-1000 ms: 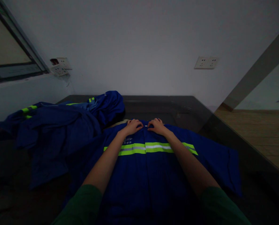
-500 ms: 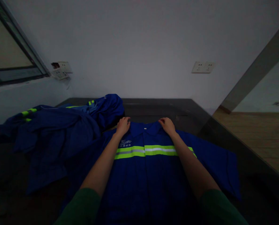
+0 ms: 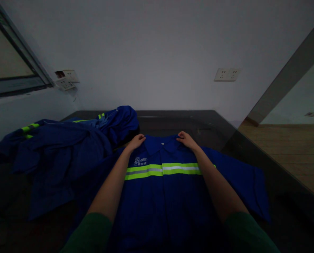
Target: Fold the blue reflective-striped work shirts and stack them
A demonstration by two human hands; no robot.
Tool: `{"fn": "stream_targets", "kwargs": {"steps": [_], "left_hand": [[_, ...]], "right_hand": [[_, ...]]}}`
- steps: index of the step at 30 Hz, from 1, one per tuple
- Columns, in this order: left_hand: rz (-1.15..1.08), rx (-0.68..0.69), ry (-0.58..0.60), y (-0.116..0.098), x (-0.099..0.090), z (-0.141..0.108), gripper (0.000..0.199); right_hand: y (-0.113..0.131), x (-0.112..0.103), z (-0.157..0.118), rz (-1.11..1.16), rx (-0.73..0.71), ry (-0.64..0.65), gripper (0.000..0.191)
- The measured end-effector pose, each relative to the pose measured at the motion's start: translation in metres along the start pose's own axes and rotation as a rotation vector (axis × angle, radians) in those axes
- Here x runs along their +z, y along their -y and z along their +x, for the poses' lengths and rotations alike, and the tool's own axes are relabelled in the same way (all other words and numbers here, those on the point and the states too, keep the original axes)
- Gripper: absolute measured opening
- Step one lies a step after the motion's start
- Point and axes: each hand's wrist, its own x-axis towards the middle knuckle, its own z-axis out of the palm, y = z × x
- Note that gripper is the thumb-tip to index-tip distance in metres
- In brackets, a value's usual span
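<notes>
A blue work jacket (image 3: 151, 196) lies spread front up on a dark table, its collar toward the wall. A yellow-green reflective band with a silver stripe crosses its chest, and white printing shows beside the left forearm. My left hand (image 3: 137, 141) pinches the left end of the collar. At the collar's right end, my right hand (image 3: 186, 139) is closed on the fabric. Both forearms lie over the jacket, hiding parts of the band and the sleeves.
Crumpled blue garments (image 3: 67, 147) with yellow-green strips are heaped on the left of the dark table (image 3: 172, 121). Behind it stands a pale wall with sockets (image 3: 226, 75). A window is at upper left; wooden floor shows at right.
My left hand has shifted slightly left and down, its fingers now at the collar's edge. The right hand has turned a little, with the collar's right corner between its fingers.
</notes>
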Motion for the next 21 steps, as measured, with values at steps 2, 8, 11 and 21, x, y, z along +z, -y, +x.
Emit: {"fn": "stream_targets", "kwargs": {"steps": [2,8,11,21], "left_hand": [[-0.047,0.016,0.003,0.0,-0.001,-0.002,0.023],[-0.061,0.025,-0.047,-0.003,0.001,0.0,0.02],[0.027,0.048,-0.135,-0.006,0.007,-0.002,0.015],[0.386,0.119,-0.182,-0.009,0.028,-0.013,0.019]], "right_hand": [[0.002,-0.001,-0.002,0.037,-0.016,0.017,0.03],[0.007,-0.005,-0.003,0.023,-0.02,0.02,0.02],[0.008,-0.003,-0.002,-0.062,-0.014,-0.017,0.019],[0.01,0.027,-0.012,-0.466,-0.034,-0.05,0.031]]}}
